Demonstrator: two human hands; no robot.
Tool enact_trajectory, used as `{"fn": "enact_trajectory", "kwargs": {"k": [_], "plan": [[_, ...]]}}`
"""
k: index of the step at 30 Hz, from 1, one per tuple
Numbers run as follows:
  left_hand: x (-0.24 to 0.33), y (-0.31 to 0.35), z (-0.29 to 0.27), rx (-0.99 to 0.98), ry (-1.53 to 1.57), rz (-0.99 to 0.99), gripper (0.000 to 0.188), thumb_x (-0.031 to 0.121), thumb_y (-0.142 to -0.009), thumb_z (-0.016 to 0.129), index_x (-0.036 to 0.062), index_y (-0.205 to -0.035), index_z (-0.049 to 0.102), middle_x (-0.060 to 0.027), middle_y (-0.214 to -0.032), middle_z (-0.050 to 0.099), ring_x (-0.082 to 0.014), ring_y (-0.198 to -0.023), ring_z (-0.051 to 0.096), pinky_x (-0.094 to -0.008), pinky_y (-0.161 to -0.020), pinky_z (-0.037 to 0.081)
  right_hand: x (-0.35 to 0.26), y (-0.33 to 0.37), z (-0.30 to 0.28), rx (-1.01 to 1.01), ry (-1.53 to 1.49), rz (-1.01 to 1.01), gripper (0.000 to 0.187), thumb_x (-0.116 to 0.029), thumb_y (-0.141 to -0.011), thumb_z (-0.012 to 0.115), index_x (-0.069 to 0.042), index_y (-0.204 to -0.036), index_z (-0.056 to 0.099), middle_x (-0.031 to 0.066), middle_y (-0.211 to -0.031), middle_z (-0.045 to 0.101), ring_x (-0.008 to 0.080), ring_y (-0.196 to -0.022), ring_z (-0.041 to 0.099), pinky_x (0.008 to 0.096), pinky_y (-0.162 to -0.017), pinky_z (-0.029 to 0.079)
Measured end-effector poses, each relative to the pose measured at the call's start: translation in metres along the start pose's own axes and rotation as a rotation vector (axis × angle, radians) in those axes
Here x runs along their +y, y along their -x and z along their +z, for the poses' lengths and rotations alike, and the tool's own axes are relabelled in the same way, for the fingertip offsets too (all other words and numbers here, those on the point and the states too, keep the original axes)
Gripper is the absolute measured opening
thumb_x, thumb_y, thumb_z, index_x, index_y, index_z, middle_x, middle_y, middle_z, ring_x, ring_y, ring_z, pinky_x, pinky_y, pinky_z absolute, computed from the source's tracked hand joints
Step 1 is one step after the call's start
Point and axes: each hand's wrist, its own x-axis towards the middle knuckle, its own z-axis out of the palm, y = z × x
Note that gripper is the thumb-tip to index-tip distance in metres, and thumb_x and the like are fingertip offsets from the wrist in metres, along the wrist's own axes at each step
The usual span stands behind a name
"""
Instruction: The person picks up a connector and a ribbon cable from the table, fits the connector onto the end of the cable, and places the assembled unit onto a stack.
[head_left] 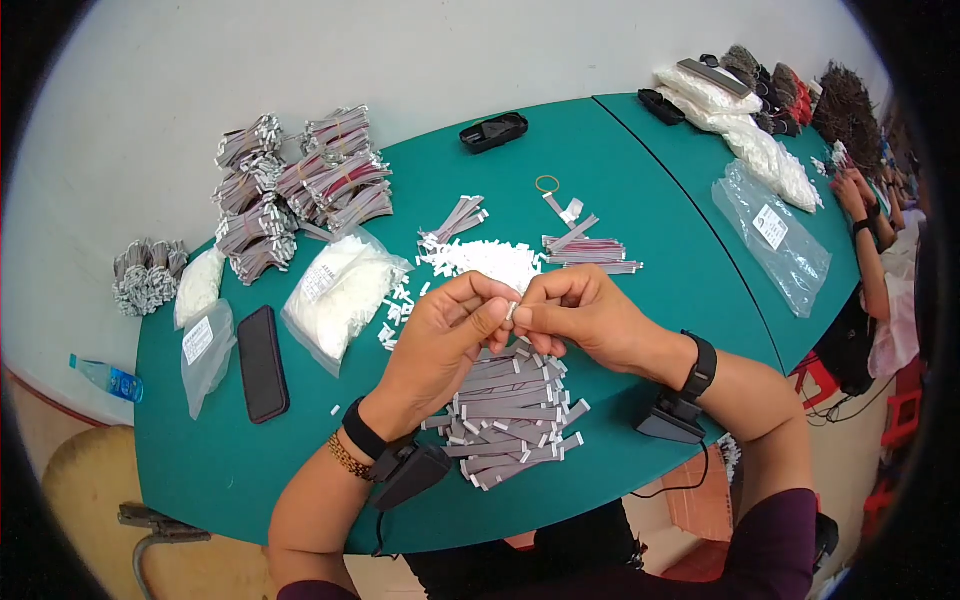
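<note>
Over the middle of the green table (330, 475), my left hand (452, 325) and my right hand (580, 312) meet with thumbs and fingertips pinched together. Between the fingertips shows a small white plastic connector (512, 311); whether a cable hangs from it is hidden by my fingers. Below my hands lies a loose pile of short grey ribbon cables (510, 415) with white ends. Just beyond the fingers spreads a heap of small white connectors (490, 262). A neat stack of ribbon cables (595, 252) lies to the right of that heap, a smaller cable group (458, 220) to its left.
To the left are a bag of white connectors (340, 295), a black phone (263, 365) and tied cable bundles (255, 200) against the wall. A black tray (494, 132) and a rubber band (547, 184) lie farther back. Another person's hand (850, 195) is at far right.
</note>
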Motion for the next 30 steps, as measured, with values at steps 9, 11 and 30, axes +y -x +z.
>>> {"fn": "enact_trajectory", "kwargs": {"k": [9,11,30], "plan": [[0.0,0.0004,0.0008,0.011,-0.075,0.053,0.017,0.015,-0.087,0.057,0.0023,-0.097,0.054,-0.0017,-0.08,0.057,-0.0075,-0.072,0.05,-0.0199,-0.065,0.039,-0.0001,0.0002,-0.0002,0.009,0.098,-0.032,0.016,-0.013,-0.086,0.057,-0.002,-0.074,0.059,0.0016,-0.06,0.057,0.0048,-0.051,0.05,0.0178,-0.045,0.037],[-0.0002,0.0001,0.0007,0.009,-0.057,0.044,0.016,0.015,-0.087,0.057,0.0023,-0.097,0.054,-0.0018,-0.08,0.057,-0.0076,-0.072,0.05,-0.0199,-0.065,0.039,0.0003,0.0001,-0.0005,-0.001,0.062,-0.02,0.017,-0.014,-0.086,0.058,-0.002,-0.074,0.06,0.0017,-0.061,0.057,0.0049,-0.051,0.05,0.0178,-0.045,0.038],[-0.0004,0.0007,0.0005,0.0,-0.012,0.012,0.016,0.014,-0.087,0.057,0.0024,-0.097,0.054,-0.0014,-0.08,0.057,-0.007,-0.071,0.051,-0.0196,-0.063,0.04,-0.0002,-0.0003,-0.0025,-0.03,0.026,-0.008,0.015,-0.012,-0.085,0.058,-0.002,-0.075,0.061,0.0019,-0.062,0.057,0.0051,-0.053,0.051,0.0177,-0.047,0.038]]}}
